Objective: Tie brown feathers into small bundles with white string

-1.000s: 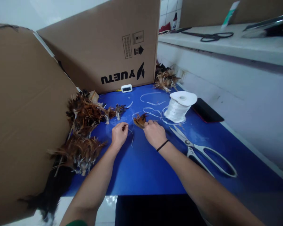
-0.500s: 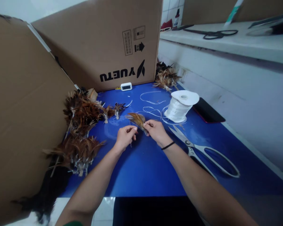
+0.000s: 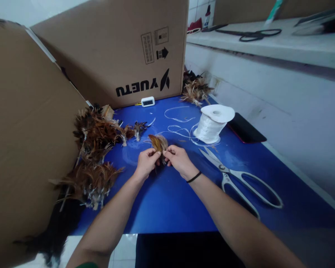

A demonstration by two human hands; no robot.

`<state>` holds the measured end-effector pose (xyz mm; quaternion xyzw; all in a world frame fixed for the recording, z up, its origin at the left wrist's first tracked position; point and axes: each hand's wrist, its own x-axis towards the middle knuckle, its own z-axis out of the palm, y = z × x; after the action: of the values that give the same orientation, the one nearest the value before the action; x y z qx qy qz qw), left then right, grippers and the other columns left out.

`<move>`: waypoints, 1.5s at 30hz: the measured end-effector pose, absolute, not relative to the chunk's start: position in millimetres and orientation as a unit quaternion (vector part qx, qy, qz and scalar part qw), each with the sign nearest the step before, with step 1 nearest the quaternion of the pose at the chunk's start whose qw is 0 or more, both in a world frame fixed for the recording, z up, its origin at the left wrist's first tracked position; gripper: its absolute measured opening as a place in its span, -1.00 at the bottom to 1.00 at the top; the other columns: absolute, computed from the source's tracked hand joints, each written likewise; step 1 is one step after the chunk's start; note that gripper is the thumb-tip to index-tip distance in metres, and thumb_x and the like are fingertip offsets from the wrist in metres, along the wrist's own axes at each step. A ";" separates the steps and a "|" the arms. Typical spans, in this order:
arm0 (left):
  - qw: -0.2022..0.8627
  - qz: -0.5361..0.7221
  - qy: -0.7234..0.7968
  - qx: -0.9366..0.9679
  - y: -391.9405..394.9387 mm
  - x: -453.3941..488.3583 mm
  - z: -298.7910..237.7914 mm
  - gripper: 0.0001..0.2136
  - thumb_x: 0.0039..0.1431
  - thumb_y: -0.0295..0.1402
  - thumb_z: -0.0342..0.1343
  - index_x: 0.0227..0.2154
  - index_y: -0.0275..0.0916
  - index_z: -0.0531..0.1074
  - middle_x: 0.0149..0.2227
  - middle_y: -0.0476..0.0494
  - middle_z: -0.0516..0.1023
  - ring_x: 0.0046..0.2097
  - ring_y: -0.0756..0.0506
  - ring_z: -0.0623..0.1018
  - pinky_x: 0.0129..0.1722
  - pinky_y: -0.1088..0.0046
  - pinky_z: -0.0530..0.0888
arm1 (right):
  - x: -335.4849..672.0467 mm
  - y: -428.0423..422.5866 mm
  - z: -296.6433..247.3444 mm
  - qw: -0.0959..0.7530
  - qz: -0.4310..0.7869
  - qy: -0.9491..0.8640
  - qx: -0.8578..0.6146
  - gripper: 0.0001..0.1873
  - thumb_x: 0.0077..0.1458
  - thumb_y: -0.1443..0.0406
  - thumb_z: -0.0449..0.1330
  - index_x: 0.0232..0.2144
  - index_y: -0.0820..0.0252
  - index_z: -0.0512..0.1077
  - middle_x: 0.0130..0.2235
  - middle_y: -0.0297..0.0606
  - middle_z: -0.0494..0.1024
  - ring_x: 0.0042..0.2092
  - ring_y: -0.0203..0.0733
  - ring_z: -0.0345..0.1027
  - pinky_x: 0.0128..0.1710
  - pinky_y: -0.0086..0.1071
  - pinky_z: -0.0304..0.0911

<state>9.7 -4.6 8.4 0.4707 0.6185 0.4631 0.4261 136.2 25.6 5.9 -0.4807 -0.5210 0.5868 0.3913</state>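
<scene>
A small bunch of golden-brown feathers (image 3: 158, 143) is held upright over the blue table, its tips pointing away from me. My left hand (image 3: 147, 162) pinches the lower left of the bunch between thumb and fingers. On the other side, my right hand (image 3: 179, 160), with a black band at the wrist, pinches the lower right. The quill ends are mostly hidden by my fingers. Beyond my right hand stands a spool of white ribbon (image 3: 212, 126), a loose strand trailing from it. Large scissors (image 3: 226, 172) lie partly spread beside my right forearm.
Heaps of brown feather bunches (image 3: 97, 134) lie along the left, against a cardboard panel (image 3: 25, 123). A large cardboard box (image 3: 100, 56) stands at the back, a small white digital device (image 3: 147, 101) before it. A dark phone (image 3: 246, 128) lies near the wall; more feathers (image 3: 195, 90) sit behind.
My left hand has closed onto the feather bunch, which was in my right hand alone. The bunch has moved slightly left and turned more upright, and my right hand has shifted left with it.
</scene>
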 end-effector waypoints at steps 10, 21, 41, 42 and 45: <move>0.446 0.479 0.585 0.479 -2.1 5.8 0.9 -0.84 0.00 -0.28 0.06 -0.53 -0.27 0.36 -0.69 0.03 0.36 -0.69 0.10 0.27 -0.74 0.63 0.13 | 134.9 22.4 5.6 0.416 0.613 -0.474 -0.476 -0.85 -0.08 0.25 0.19 -0.52 0.24 0.34 -0.66 -0.45 0.32 -0.66 -0.41 0.17 -0.74 -0.54 0.12; 0.446 0.484 0.601 0.453 -1.6 7.2 0.6 -0.81 0.01 -0.25 0.08 -0.54 -0.28 0.35 -0.71 0.04 0.34 -0.71 0.11 0.24 -0.75 0.64 0.12 | 135.4 24.4 5.0 0.450 0.605 -0.448 -0.480 -0.82 -0.13 0.24 0.21 -0.50 0.27 0.38 -0.66 -0.45 0.31 -0.65 -0.42 0.17 -0.75 -0.55 0.12; 0.420 0.476 0.593 0.495 -3.2 8.3 1.9 -0.76 0.00 -0.18 0.14 -0.49 -0.29 0.40 -0.70 0.06 0.35 -0.72 0.13 0.21 -0.75 0.63 0.13 | 142.9 26.0 2.1 0.402 0.562 -0.528 -0.494 -0.72 -0.07 0.20 0.17 -0.65 0.21 0.22 -0.70 -0.45 0.31 -0.73 -0.46 0.12 -0.77 -0.56 0.04; 0.419 0.477 0.596 0.491 -3.1 8.3 1.9 -0.76 0.00 -0.18 0.15 -0.50 -0.29 0.39 -0.71 0.06 0.35 -0.73 0.13 0.21 -0.75 0.63 0.13 | 142.9 26.0 2.5 0.404 0.570 -0.519 -0.492 -0.72 -0.07 0.20 0.17 -0.65 0.21 0.22 -0.70 -0.45 0.31 -0.72 -0.46 0.12 -0.77 -0.57 0.05; 0.422 0.485 0.599 0.478 -3.1 8.8 2.2 -0.75 -0.02 -0.17 0.16 -0.51 -0.29 0.39 -0.71 0.06 0.35 -0.73 0.13 0.21 -0.75 0.63 0.13 | 142.5 25.5 4.5 0.412 0.589 -0.495 -0.488 -0.74 -0.07 0.23 0.17 -0.65 0.21 0.22 -0.71 -0.46 0.29 -0.70 -0.45 0.13 -0.76 -0.57 0.08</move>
<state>8.8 -3.1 2.2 0.4776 0.5991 0.4847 0.4220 142.5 25.5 4.5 -0.4882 -0.4946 0.5891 0.4124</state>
